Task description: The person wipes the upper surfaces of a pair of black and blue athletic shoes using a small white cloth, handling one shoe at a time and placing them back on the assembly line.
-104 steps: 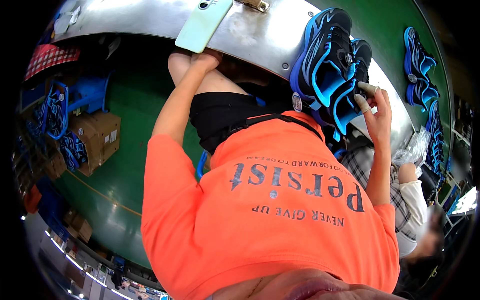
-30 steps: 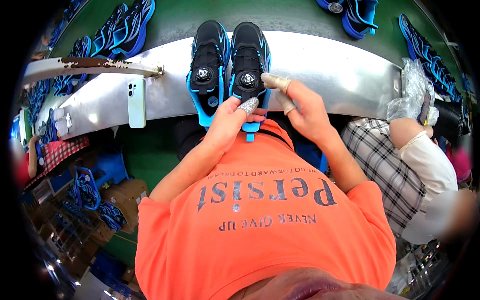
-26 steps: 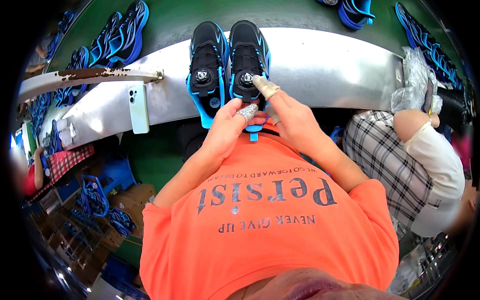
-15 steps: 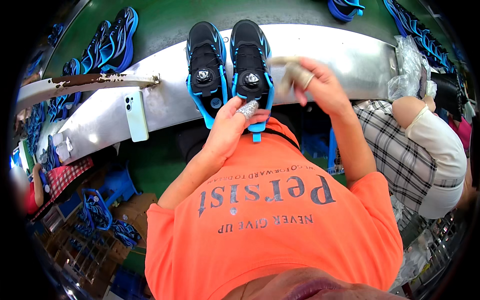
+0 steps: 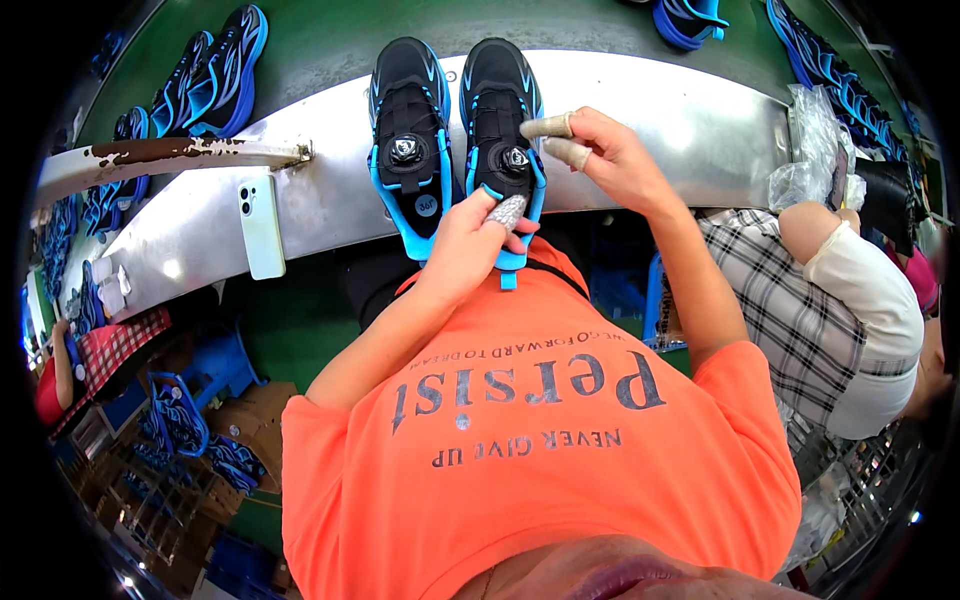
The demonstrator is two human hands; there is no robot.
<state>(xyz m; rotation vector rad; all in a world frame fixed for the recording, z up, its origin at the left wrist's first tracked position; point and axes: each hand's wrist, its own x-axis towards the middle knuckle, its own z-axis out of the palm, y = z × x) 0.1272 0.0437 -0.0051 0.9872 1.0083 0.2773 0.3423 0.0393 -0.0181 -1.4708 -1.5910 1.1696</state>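
Two black sneakers with bright blue trim stand side by side, toes pointing away: a left sneaker [image 5: 410, 120] and a right sneaker [image 5: 495, 110]. Each carries a round lacing dial on its tongue. My left hand [image 5: 470, 235] is closed on the heel opening of the right sneaker, a silvery wrap on one finger. My right hand [image 5: 605, 160] has pale covers on two fingers. These stretch out slightly apart, their tips at the right sneaker's outer side near its dial [image 5: 515, 159]. I see nothing held between them.
The sneakers rest on a curved metal bench [image 5: 640, 120]. A pale green phone [image 5: 261, 228] lies left, below a rusty white bar [image 5: 180, 155]. More sneakers [image 5: 228, 75] stand on the green surface. Plastic bags [image 5: 805, 150] and a person in plaid [image 5: 780, 300] are at right.
My right hand has come left to the right sneaker's side, fingers now stretched toward it. My left hand keeps its hold at the heel opening. The view has shifted slightly.
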